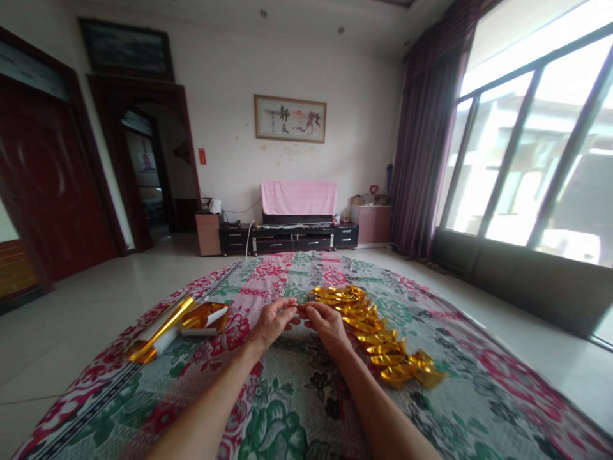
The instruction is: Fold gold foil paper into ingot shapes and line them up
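Bare forearms (213,402) reach toward mid-frame, where the left hand (268,326) and right hand (331,327), fingers pinched closed, hold a small gold foil piece (301,307), probably light, slippery, soft and easily creased, best taken gently by its ends.

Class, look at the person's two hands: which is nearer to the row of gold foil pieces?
Right. The right hand is close beside the left edge of the gold foil pieces; the left hand is farther left, beyond the right one.
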